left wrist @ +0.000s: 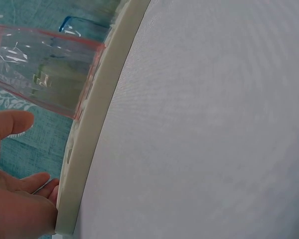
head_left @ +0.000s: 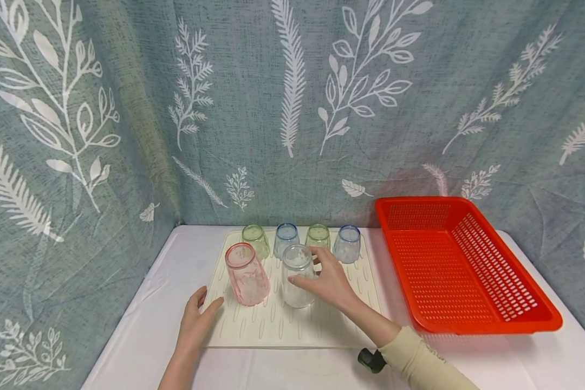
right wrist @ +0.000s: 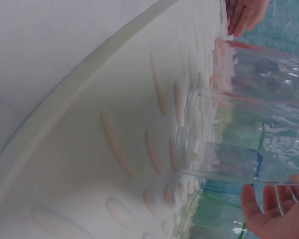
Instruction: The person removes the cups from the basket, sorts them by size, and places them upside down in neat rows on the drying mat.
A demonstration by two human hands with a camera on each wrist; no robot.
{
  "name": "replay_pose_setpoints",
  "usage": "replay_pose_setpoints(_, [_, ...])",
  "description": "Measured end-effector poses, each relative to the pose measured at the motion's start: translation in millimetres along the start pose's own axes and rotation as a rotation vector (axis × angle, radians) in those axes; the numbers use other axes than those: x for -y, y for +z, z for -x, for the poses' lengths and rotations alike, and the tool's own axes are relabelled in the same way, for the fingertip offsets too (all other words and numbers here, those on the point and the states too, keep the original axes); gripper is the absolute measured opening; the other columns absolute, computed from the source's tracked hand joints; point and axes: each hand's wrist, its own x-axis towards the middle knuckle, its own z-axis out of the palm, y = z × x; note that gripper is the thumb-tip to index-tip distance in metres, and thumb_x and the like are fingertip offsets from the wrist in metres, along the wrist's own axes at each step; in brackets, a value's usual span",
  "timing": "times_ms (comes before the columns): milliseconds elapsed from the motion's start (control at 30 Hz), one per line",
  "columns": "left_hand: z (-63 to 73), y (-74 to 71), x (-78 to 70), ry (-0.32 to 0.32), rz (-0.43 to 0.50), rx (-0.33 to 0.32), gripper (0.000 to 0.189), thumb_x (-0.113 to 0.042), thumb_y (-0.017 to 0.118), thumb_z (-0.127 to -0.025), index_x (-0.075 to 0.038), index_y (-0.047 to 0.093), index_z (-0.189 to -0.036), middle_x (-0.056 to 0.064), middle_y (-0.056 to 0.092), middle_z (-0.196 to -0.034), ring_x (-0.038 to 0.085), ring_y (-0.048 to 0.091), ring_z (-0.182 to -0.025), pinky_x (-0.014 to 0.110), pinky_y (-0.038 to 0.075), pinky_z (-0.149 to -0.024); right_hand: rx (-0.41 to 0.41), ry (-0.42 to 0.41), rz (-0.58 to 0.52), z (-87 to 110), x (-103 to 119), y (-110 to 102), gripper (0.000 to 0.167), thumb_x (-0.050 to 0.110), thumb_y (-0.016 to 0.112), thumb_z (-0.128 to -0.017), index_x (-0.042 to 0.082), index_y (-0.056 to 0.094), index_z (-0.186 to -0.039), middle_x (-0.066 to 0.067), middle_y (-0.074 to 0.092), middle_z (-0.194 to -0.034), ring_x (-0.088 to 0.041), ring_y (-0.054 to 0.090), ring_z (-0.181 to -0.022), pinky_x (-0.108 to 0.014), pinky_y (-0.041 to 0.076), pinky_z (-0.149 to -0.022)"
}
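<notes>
A clear glass (head_left: 296,292) stands on the pale ribbed drying mat (head_left: 292,338), its wider end down. My right hand (head_left: 327,279) is at its right side, thumb across the front and fingers loosely bent by the far edge; no fingers show behind it. In the right wrist view, the fingertips (right wrist: 249,196) lie close to the clear glass (right wrist: 229,159); contact is hard to tell. A pink-tinted glass (head_left: 247,279) stands to the left, wider end down. My left hand (head_left: 197,319) hovers by the mat's left edge, thumb and fingers apart, holding nothing.
Along the mat's back stand a green glass (head_left: 255,238), a blue glass (head_left: 286,237), another green glass (head_left: 318,235) and another blue glass (head_left: 348,246). A red plastic basket (head_left: 482,326) sits at the right. A patterned curtain (head_left: 253,108) hangs behind the white table (head_left: 146,325).
</notes>
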Motion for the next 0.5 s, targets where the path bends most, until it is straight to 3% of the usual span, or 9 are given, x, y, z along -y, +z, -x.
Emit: replay_pose_setpoints(500, [0.3,0.3,0.0,-0.007,-0.009,-0.004,0.078,-0.025,0.057,-0.098,0.008,0.012,-0.152,0.033,0.021,-0.151,0.047,0.018,-0.140,0.058,0.016,-0.114,0.021,0.035,0.023,1.3,4.5,-6.9,0.070,0.035,0.085,-0.072,0.009,0.056,-0.130,-0.006,0.057,-0.125,-0.025,0.056,-0.104,-0.039,0.050,-0.078])
